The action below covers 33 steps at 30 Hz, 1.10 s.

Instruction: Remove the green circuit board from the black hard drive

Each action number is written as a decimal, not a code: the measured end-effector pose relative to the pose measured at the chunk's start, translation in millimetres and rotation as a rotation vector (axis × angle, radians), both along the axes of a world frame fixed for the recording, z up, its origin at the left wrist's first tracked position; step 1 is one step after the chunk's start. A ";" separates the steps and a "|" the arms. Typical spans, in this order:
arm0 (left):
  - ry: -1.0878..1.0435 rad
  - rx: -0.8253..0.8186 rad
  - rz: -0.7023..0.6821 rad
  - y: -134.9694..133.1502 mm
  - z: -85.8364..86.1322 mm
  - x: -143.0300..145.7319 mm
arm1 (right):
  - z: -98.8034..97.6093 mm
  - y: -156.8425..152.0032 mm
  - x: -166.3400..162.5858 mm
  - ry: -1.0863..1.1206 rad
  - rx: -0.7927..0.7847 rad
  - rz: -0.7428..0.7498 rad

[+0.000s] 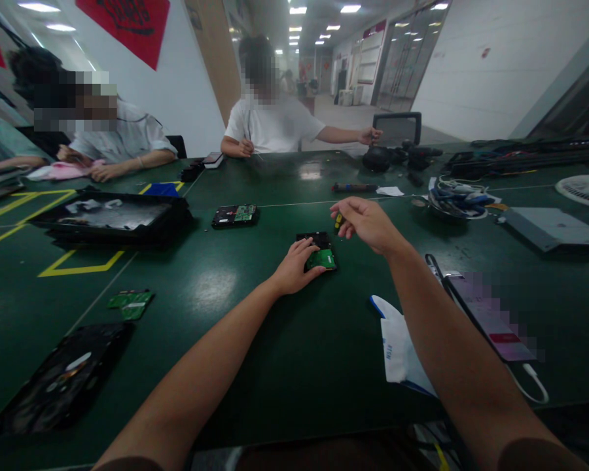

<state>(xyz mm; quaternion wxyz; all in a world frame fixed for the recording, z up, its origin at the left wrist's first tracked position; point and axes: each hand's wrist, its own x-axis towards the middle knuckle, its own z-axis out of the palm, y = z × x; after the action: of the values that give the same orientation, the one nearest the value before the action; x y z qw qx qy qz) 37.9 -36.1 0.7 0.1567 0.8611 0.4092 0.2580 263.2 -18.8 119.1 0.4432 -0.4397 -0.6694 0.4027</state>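
A hard drive [322, 259] with a green circuit board lies on the dark green table in front of me. My left hand [299, 265] holds it down, fingers over its left side and thumb along its near edge. Just to the right and above the drive, my right hand [360, 222] pinches a small screwdriver [338, 222] with a yellow and black handle; its shaft is too small to make out. Another hard drive [234, 215] rests further left. Nearer me on the left are a loose green circuit board [131, 303] and a black casing [61, 379].
Stacked black trays [112, 212] stand at the left. On the right are a phone [491, 317] with a white cable, a white and blue packet [395, 347], a bowl of cables [459, 199] and a grey metal box [559, 229]. Two people in white sit across the table.
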 end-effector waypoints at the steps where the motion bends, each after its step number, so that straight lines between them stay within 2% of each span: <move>1: 0.001 0.002 0.000 -0.1 0.3 0.0 | -0.1 -0.2 0.6 0.002 0.001 0.007; 6: 0.006 -0.008 0.003 -0.4 1.5 0.3 | -3.7 4.8 6.5 -0.127 0.084 -0.098; 9: 0.004 -0.009 0.005 0.2 0.8 0.3 | -5.5 7.1 7.5 -0.143 0.067 -0.174; 19: 0.000 0.017 -0.011 0.8 -0.3 0.0 | 0.2 -1.1 -1.1 0.047 -0.073 0.033; 21: -0.002 0.020 -0.011 0.4 0.2 0.1 | -1.6 1.0 0.5 0.036 -0.067 0.013; 27: 0.009 -0.001 -0.004 0.0 1.9 0.3 | -4.7 5.7 5.7 -0.103 0.043 -0.199; 29: 0.010 0.000 -0.004 0.0 2.0 0.2 | -3.9 5.3 4.9 -0.076 0.024 -0.194; 33: 0.006 0.012 -0.007 -0.1 1.4 0.1 | -2.6 3.9 1.9 -0.010 -0.002 -0.084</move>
<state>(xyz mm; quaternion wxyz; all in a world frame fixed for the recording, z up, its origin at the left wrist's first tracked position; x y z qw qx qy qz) 38.0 -36.2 2.1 0.1511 0.8643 0.4048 0.2575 265.1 -14.9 116.4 0.4559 -0.4699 -0.6523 0.3820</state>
